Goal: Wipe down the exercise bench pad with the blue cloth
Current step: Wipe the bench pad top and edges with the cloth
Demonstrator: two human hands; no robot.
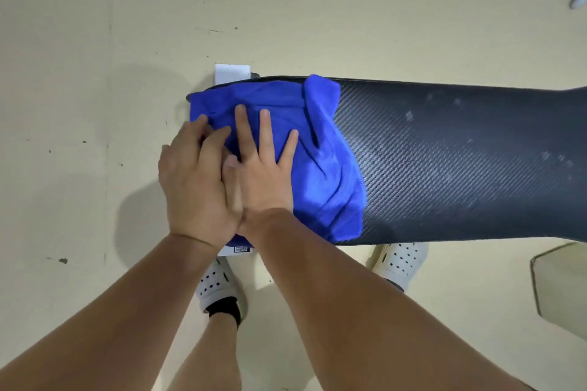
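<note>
The black textured bench pad (444,162) runs from the middle of the view out past the right edge. A rumpled blue cloth (324,162) covers the pad's left end. My left hand (193,181) lies on the cloth at the pad's left edge, fingers partly curled over it. My right hand (263,168) presses flat on the cloth beside it, fingers spread and pointing away from me. The two hands touch side by side. Pale smudges show on the bare pad to the right.
A white bench base plate (233,73) sticks out beyond the pad's far left corner. My feet in white perforated clogs (217,282) stand under the near edge. A pale angular object (562,289) sits on the beige floor at right.
</note>
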